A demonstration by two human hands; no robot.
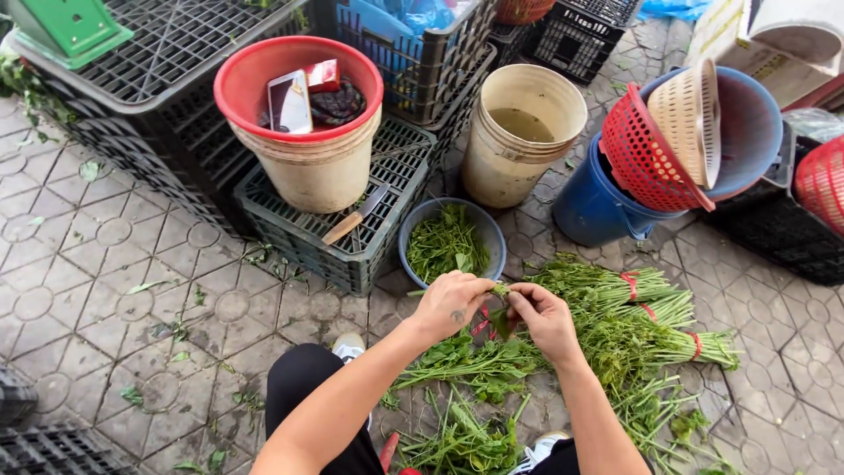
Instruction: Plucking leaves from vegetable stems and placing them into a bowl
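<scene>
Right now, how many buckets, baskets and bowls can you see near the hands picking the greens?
Buckets: 3, two cream and one blue
Baskets: 3, two red and one cream
Bowls: 3, red, grey-blue with greens, big blue
Total: 9

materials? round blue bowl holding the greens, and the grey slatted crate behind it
Round blue bowl: looks like moulded plastic, matte, with a thin, uniform scuffed rim. Grey slatted crate: likely rigid injection-moulded plastic, dull finish, with a regular grid of ribs and slots.
</scene>
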